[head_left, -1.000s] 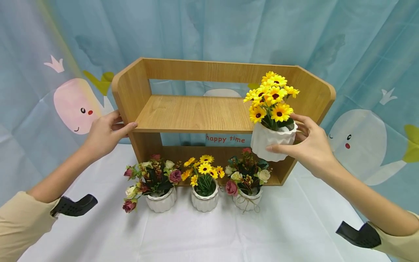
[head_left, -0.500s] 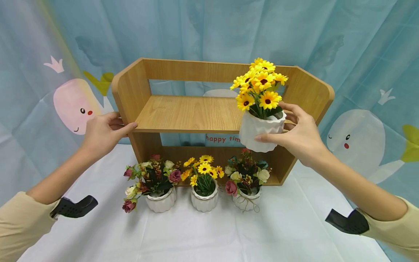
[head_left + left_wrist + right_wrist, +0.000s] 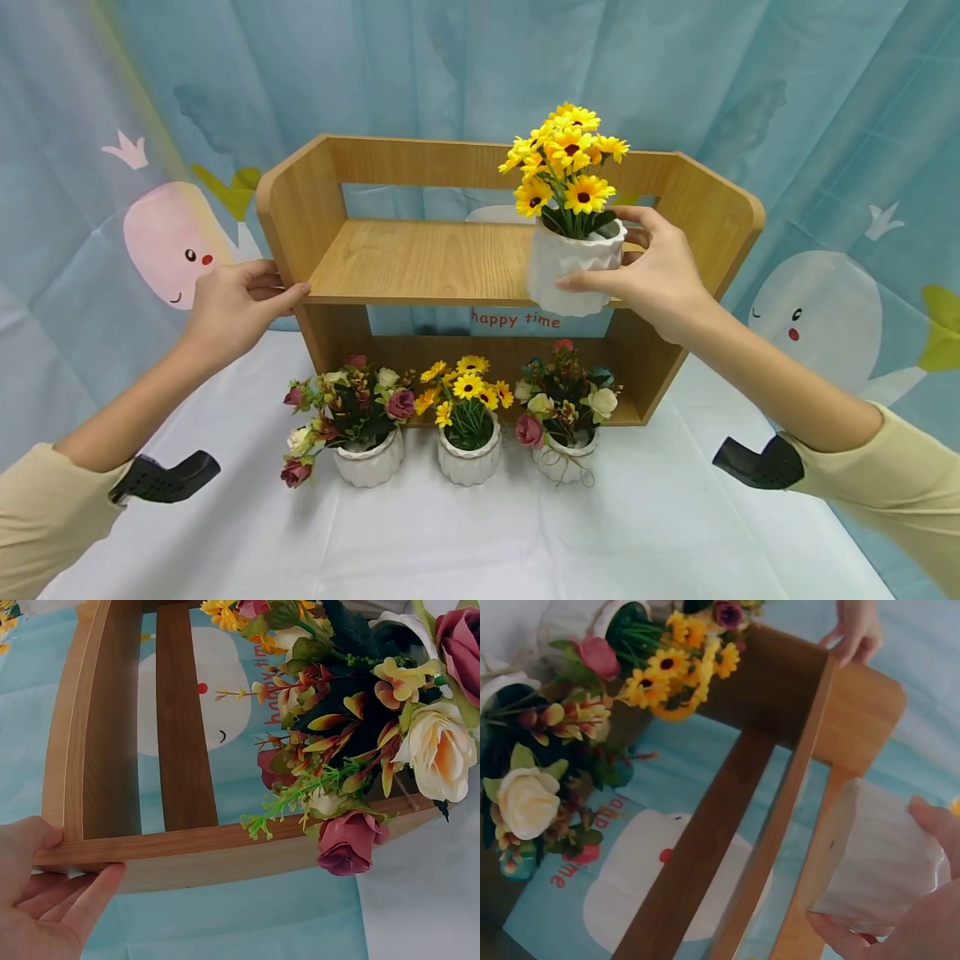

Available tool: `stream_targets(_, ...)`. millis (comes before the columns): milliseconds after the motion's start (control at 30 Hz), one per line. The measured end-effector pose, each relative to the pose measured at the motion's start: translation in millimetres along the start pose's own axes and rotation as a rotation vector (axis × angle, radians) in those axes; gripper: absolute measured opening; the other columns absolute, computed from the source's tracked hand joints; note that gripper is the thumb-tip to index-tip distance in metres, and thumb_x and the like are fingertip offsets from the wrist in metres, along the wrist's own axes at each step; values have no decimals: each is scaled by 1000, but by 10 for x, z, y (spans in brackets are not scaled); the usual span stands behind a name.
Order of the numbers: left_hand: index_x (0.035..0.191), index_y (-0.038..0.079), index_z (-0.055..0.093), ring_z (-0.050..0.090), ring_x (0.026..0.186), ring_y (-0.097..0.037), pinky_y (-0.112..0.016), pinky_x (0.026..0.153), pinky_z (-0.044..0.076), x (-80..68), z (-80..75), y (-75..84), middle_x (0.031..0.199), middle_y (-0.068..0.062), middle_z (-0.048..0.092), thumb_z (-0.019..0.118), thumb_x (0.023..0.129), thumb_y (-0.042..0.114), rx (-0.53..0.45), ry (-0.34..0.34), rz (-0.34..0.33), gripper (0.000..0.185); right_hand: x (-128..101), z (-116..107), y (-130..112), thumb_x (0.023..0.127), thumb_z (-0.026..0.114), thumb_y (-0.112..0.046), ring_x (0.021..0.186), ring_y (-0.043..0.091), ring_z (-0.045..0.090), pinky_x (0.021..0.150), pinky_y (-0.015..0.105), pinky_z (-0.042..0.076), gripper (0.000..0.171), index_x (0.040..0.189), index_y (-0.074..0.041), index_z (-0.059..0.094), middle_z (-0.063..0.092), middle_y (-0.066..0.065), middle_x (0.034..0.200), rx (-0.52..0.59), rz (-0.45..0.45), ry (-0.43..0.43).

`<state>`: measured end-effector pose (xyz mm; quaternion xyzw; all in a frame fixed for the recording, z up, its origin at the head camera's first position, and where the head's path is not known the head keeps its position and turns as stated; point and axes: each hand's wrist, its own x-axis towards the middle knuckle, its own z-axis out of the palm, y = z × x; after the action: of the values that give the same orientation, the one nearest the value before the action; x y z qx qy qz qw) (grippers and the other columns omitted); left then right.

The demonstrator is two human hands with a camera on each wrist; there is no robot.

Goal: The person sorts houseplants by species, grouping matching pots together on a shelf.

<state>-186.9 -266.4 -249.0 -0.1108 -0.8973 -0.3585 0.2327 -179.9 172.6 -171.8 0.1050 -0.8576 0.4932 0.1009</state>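
The right hand (image 3: 652, 279), at three o'clock in the head view, holds a white pot (image 3: 573, 260) with its thumb across the front and its fingers round the far side near the rim. The pot hangs at two o'clock, roughly upright, with its yellow flowers (image 3: 564, 158) rising toward one o'clock. It overlaps the front edge of the upper board of a wooden shelf (image 3: 420, 258); whether it touches the board I cannot tell.

The left hand (image 3: 236, 304), at nine o'clock, pinches the front edge of the shelf's side panel, the thumb on one face and the fingers on the other, as the left wrist view shows.

On the white-covered counter (image 3: 465, 542), three more planted pots stand in a row before the lower level: a left rose pot (image 3: 369, 462) at seven o'clock, a small yellow-flower pot (image 3: 468, 454) at six and a right rose pot (image 3: 566, 460), with string tied round it, at five. Behind the shelf hangs a blue curtain (image 3: 510, 67), printed with a pink whale (image 3: 176, 242) between nine and ten o'clock and a white whale (image 3: 825, 317) at three.
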Motion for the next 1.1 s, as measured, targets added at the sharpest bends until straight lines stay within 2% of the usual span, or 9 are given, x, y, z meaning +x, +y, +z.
stream_targets(200,127,-17,66,51,70,33,2,67,44,4,-1,-10,112,-39,71,75,99,12,2,-6,4,41,120,80,-62,82,92,-17,136,36,57,106,51,54,100,163,-7,34,48,15,159,25,12,-12)
stream_targets(467,124,-17,67,49,70,34,3,66,43,13,0,-46,110,-39,71,76,98,10,28,1,21,39,259,212,-177,78,94,-20,140,32,50,110,52,51,98,159,-5,40,48,15,157,30,10,2)
stream_targets(567,122,-17,68,72,72,8,4,66,42,24,1,-56,108,-38,72,76,97,9,53,11,39,37,312,265,-223,78,94,-20,139,31,50,110,51,51,99,159,-6,39,48,14,156,40,25,-1)
stream_targets(600,122,-17,68,78,76,-6,4,66,42,26,2,-55,107,-38,72,77,97,9,61,13,44,37,332,285,-235,79,94,-19,138,31,50,110,50,51,99,160,-7,38,48,14,156,49,31,-4)
stream_targets(700,120,-17,69,76,89,-46,5,66,40,34,6,-48,106,-38,72,76,97,9,82,18,60,36,395,357,-268,78,93,-16,135,30,52,109,48,52,99,160,-7,38,50,14,153,77,39,-7)
stream_targets(800,120,-18,68,74,93,-53,5,66,38,34,9,-33,106,-39,72,76,97,8,84,16,68,35,458,433,-287,77,93,-14,135,29,51,108,46,52,99,159,-6,39,50,14,152,91,34,-10)
stream_targets(1100,121,-18,68,74,91,-52,5,66,39,28,16,-41,106,-39,72,76,97,8,79,9,61,36,604,679,-353,74,96,-14,130,25,54,101,40,55,98,155,-9,44,52,10,149,107,15,-3)
